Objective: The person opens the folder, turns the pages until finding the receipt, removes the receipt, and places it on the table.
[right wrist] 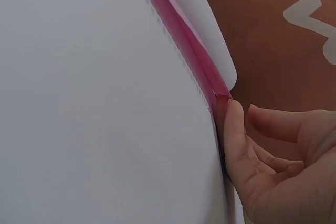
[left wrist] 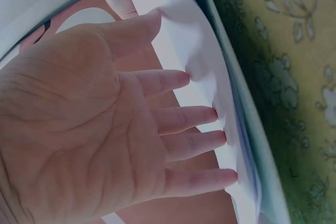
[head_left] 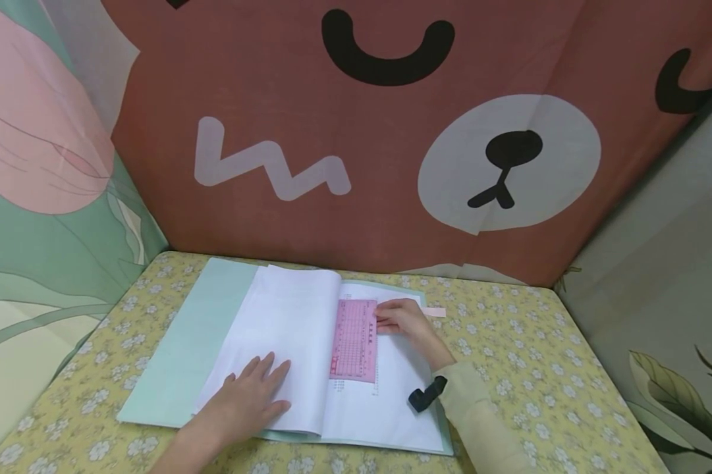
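Observation:
A folder (head_left: pixel 184 342) with pale green covers lies open on the table, white sheets inside. My left hand (head_left: pixel 246 395) rests flat on the left white page (head_left: pixel 284 329), fingers spread; in the left wrist view its fingertips touch the paper. On the right white page (head_left: pixel 385 415) lies a pink printed slip (head_left: pixel 354 342), beside the fold. My right hand (head_left: pixel 406 321) touches the slip's right edge near its top. In the right wrist view, one fingertip of the right hand (right wrist: pixel 273 166) meets the raised pink edge (right wrist: pixel 199 61), while another digit stands apart.
A floral yellow tablecloth (head_left: pixel 521 368) covers the table. A pale pink tab (head_left: pixel 435 312) sticks out past the folder's right side. Printed cloth hangings (head_left: pixel 261 230) stand behind and at both sides. A black device (head_left: pixel 427 394) sits by my right cuff.

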Motion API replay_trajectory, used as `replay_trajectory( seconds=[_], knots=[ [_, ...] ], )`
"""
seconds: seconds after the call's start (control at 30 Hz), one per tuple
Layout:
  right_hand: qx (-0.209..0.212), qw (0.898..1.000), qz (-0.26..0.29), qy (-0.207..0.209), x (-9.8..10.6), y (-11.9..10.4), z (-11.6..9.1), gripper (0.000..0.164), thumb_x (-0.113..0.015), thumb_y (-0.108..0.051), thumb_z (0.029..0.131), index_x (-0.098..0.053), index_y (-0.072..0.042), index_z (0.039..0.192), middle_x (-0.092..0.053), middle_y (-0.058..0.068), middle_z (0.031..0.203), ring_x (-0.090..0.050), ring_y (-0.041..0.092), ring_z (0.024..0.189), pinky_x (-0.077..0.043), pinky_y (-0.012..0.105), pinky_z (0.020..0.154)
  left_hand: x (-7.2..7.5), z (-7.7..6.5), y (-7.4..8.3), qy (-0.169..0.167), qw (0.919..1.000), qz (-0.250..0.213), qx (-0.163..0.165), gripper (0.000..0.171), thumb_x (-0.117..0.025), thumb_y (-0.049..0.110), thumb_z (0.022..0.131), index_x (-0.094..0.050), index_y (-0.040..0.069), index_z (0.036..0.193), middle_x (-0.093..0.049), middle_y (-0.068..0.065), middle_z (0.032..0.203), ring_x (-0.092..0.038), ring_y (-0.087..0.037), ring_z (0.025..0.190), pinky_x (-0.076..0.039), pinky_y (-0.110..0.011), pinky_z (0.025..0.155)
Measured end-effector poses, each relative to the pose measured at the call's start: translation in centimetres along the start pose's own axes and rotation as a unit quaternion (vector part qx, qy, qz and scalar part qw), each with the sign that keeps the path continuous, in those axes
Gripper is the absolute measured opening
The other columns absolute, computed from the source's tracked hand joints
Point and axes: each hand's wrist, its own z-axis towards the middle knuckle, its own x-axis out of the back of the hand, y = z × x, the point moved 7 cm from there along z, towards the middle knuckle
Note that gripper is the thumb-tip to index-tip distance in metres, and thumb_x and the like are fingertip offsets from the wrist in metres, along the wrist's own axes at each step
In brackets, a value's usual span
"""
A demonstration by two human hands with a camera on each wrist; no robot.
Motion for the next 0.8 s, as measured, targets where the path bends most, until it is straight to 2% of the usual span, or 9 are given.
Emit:
replay_trajectory(
  seconds=[0.3, 0.8],
  knots=[
    [0.005, 0.999, -0.044, 0.017, -0.21, 0.31, 0.21, 0.027, -0.067, 0.002, 0.097, -0.064, 0.017, 0.119, -0.073, 0.017, 0.089, -0.07, 0.016, 0.069, -0.062, 0.028, 0.067, -0.3, 0.11, -0.24, -0.004, 0.9999, 0.003, 0.01, 0.066, -0.065, 0.039, 0.102, -0.046, 0.004, 0.154, -0.033, -0.029, 0.161, -0.03, -0.054, 0.147, -0.03, -0.083, 0.102],
    [-0.002, 0.998, -0.059, 0.033, -0.36, 0.29, 0.49, 0.024, -0.07, 0.001, 0.095, -0.068, 0.012, 0.116, -0.073, 0.017, 0.089, -0.07, 0.017, 0.069, -0.061, 0.027, 0.064, -0.48, 0.11, -0.41, -0.008, 0.9999, 0.005, 0.013, 0.067, -0.064, 0.04, 0.102, -0.046, 0.004, 0.155, -0.034, -0.028, 0.161, -0.03, -0.053, 0.147, -0.031, -0.081, 0.103]
  ],
)
